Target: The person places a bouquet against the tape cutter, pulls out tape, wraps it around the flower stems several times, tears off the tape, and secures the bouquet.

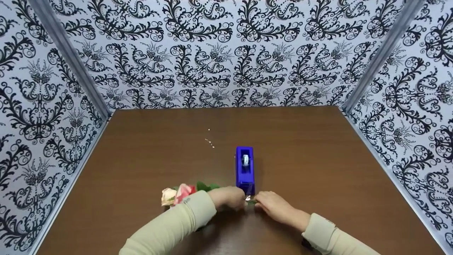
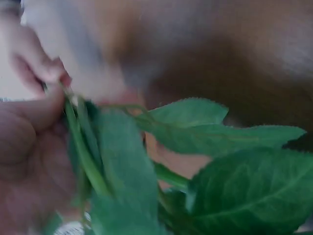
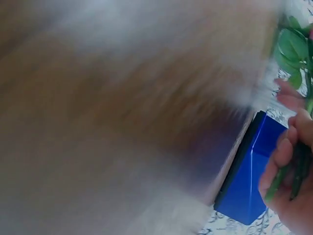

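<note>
My left hand (image 1: 228,197) grips the green stems (image 2: 85,147) of artificial flowers in front of the tape dispenser. A pink flower (image 1: 184,192) and a cream flower (image 1: 168,197) stick out to the left, past the left sleeve. Large green leaves (image 2: 249,191) fan out from the stems in the left wrist view. My right hand (image 1: 276,206) holds the stem ends, its fingers curled round them in the right wrist view. Between the hands is a shiny bit of clear tape (image 1: 248,198). Both wrist views are partly blurred.
The blue tape dispenser (image 1: 245,175) stands just beyond the hands, with a roll of tape (image 1: 245,160) in it. Small white specks (image 1: 211,143) lie on the brown table (image 1: 300,141). Patterned walls (image 1: 219,63) enclose the table at the back and both sides.
</note>
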`<action>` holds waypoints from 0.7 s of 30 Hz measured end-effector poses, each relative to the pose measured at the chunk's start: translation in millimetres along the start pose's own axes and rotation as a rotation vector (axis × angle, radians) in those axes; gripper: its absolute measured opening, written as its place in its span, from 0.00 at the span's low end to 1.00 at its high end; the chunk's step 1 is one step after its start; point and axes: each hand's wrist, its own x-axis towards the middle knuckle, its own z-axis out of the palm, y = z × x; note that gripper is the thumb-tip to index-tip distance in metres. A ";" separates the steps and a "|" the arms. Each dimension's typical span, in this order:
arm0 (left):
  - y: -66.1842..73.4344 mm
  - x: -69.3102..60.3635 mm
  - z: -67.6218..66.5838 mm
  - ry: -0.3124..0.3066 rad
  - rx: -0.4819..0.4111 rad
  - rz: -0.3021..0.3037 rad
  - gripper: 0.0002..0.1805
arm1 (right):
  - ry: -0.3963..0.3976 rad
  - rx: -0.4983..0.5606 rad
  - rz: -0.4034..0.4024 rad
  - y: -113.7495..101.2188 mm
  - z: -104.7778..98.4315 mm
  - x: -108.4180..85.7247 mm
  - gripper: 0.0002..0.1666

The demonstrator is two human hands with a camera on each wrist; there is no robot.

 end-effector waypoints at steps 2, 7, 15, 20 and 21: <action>-2.0 0.5 -0.1 -0.026 -0.076 -0.019 0.16 | 0.012 0.012 -0.006 0.5 -0.4 1.4 0.04; 3.6 -7.0 17.8 0.215 0.161 -0.027 0.11 | -0.224 0.347 0.140 7.8 -12.5 7.9 0.11; 13.0 -0.6 50.1 0.627 0.760 -0.092 0.07 | -0.723 0.942 0.383 39.9 -21.8 22.7 0.19; 9.9 0.8 60.4 0.696 0.954 -0.069 0.10 | -0.657 0.974 0.429 38.7 -15.0 22.0 0.16; 10.5 -0.5 59.8 0.667 0.947 -0.069 0.10 | -0.622 0.945 0.433 35.7 -14.7 21.6 0.15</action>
